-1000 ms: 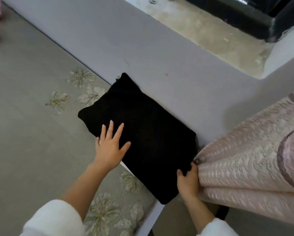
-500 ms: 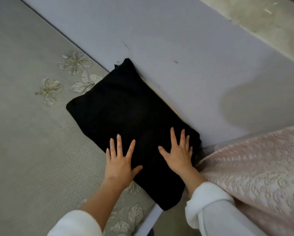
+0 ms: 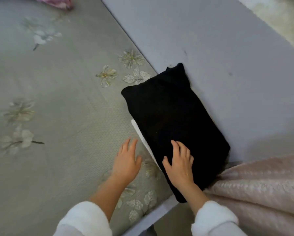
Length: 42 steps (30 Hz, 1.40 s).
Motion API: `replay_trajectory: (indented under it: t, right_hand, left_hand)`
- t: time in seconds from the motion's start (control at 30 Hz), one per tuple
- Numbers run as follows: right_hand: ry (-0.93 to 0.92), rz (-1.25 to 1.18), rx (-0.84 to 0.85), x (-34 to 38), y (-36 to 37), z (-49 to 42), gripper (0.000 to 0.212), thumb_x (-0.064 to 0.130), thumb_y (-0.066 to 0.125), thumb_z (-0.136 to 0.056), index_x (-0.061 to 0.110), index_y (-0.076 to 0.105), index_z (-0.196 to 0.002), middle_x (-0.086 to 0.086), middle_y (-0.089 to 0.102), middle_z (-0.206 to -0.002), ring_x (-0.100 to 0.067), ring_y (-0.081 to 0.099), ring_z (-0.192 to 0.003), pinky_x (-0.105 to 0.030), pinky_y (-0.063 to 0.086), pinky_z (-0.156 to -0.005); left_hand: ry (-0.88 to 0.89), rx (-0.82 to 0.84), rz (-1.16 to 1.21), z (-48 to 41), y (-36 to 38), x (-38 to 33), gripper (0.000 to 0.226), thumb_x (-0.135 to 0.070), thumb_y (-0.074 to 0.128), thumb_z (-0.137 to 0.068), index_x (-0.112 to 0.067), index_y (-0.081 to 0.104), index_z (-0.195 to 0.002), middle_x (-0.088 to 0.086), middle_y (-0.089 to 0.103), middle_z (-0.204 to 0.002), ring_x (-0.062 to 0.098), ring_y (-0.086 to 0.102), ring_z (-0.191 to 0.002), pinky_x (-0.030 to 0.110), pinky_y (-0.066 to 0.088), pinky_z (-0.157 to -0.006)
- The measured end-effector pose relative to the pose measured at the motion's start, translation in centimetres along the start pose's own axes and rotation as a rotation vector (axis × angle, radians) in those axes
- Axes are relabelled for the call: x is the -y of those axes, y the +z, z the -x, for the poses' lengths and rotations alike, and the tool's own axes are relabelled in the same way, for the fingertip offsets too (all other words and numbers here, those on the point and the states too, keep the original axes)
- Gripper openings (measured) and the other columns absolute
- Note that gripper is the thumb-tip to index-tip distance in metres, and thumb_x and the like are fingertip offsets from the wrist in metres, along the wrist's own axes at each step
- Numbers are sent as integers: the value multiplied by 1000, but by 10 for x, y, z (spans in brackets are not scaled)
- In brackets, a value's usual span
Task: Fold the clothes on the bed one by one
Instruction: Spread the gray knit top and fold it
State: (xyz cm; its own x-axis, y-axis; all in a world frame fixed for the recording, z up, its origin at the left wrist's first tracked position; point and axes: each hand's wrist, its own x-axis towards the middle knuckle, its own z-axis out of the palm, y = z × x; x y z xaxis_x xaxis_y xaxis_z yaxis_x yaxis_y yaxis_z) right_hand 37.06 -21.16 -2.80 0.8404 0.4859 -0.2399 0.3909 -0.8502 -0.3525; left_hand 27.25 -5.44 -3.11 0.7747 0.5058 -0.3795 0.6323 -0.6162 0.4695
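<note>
A folded black garment (image 3: pixel 173 116) lies as a neat rectangle at the bed's corner, against the grey bed frame. A white folded piece (image 3: pixel 142 140) peeks out from under its left edge. My right hand (image 3: pixel 180 164) rests flat on the near part of the black garment, fingers relaxed. My left hand (image 3: pixel 125 164) is off the garment, fingers straight, over the grey-green sheet (image 3: pixel 57 116) just left of the white piece; whether it touches the sheet is unclear.
The grey bed frame (image 3: pixel 228 57) runs diagonally along the right. A pale pink quilted blanket (image 3: pixel 262 188) hangs at the lower right, touching the black garment's near corner. A pink cloth (image 3: pixel 57 0) lies at the top left.
My left hand slid off the black garment to the left onto the sheet. My right hand stayed on the garment, shifting toward its near edge. The view swung left.
</note>
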Motion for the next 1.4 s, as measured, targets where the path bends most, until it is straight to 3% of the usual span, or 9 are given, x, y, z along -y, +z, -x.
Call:
replay_trajectory:
  t: [0.23, 0.43, 0.6, 0.83, 1.0, 1.13, 1.27, 1.4]
  right_hand:
    - [-304, 80, 279, 112, 46, 54, 59, 37, 50, -93, 19, 29, -145, -3, 31, -148, -23, 28, -134, -38, 23, -108]
    - [-488, 265, 454, 216, 108, 111, 62, 42, 52, -90, 18, 31, -143, -6, 30, -148, -24, 27, -136, -40, 24, -109]
    - [-503, 337, 523, 312, 165, 163, 61, 44, 51, -90, 18, 33, -142, -5, 34, -145, -23, 28, -135, -38, 25, -108]
    - [-598, 350, 637, 453, 265, 210, 64, 43, 51, -92, 17, 29, -146, -6, 30, -148, -24, 25, -138, -40, 26, -112]
    - [-724, 424, 619, 533, 310, 203, 61, 41, 50, -92, 18, 29, -144, -6, 29, -148, -25, 26, -136, -40, 25, -109]
    - [-766, 466, 585, 588, 335, 175, 60, 39, 49, -92, 17, 28, -143, -6, 29, -147, -25, 27, -135, -41, 25, -108]
    - [-874, 507, 444, 645, 357, 135, 63, 36, 51, -90, 16, 25, -144, -7, 28, -146, -27, 26, -135, -43, 25, -107]
    - [-1010, 459, 242, 703, 377, 94, 82, 33, 60, -86, 21, 12, -151, -6, 7, -158, -27, 7, -145, -50, 14, -114]
  left_hand:
    - [-357, 19, 100, 108, -15, 123, 56, -30, 43, -98, -15, 25, -149, 10, 23, -155, 25, 19, -142, 38, 19, -115]
    - [-496, -97, 197, 182, -36, 234, 52, -24, 42, -98, -10, 30, -146, 14, 31, -150, 28, 26, -138, 34, 21, -111]
    - [-532, -138, 190, 248, -69, 348, 51, -25, 43, -97, -13, 32, -146, 13, 32, -150, 27, 28, -137, 34, 21, -112]
    - [-750, -174, 77, 326, -120, 537, 50, -29, 45, -96, -16, 35, -143, 10, 36, -147, 28, 32, -134, 38, 30, -109]
    - [-773, -188, 69, 320, -147, 629, 53, -29, 44, -98, -14, 29, -147, 13, 24, -154, 29, 21, -141, 40, 25, -113]
    - [-774, -289, 133, 291, -151, 678, 55, -34, 40, -99, -15, 26, -149, 15, 13, -158, 31, 11, -145, 44, 20, -115]
    - [-766, -359, 164, 261, -143, 717, 66, -53, 25, -96, -20, 13, -152, 15, -3, -160, 29, -7, -147, 43, -1, -118]
    - [-806, -404, 153, 250, -120, 727, 71, -63, 11, -90, -31, -5, -152, 8, -15, -160, 20, -24, -144, 39, -15, -114]
